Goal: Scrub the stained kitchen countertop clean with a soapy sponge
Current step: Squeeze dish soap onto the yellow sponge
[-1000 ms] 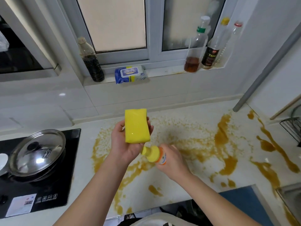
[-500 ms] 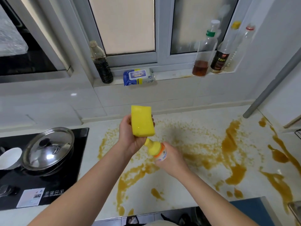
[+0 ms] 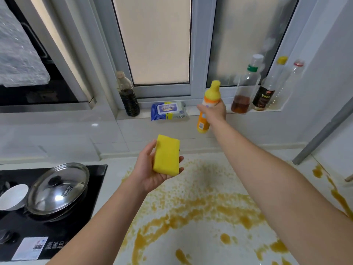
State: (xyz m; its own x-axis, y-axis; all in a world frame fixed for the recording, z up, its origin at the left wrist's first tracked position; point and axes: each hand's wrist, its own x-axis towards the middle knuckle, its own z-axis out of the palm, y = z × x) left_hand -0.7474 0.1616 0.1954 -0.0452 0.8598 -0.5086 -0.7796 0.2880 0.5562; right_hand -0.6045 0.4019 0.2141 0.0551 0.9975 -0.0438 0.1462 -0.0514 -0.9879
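Observation:
My left hand [image 3: 150, 169] holds a yellow sponge [image 3: 166, 155] upright above the white countertop [image 3: 200, 188], fingers curled around its back. The counter carries orange-brown stains [image 3: 208, 211] in smears and speckles. My right hand [image 3: 214, 110] is stretched far forward to the windowsill, gripping an orange soap bottle with a yellow cap [image 3: 209, 104], held upright just in front of the sill.
A dark bottle [image 3: 128, 95], a blue wipes pack [image 3: 169, 110] and several sauce bottles [image 3: 246, 87] stand on the windowsill. At left, a black cooktop [image 3: 95, 180] carries a lidded steel pan [image 3: 58, 190] and a white bowl [image 3: 13, 197]. A grey pipe [image 3: 324, 131] slants at right.
My right hand has lifted the soap bottle away from the sponge and carried it forward, turning it upright by the windowsill. The left hand still holds the sponge, now tilted back.

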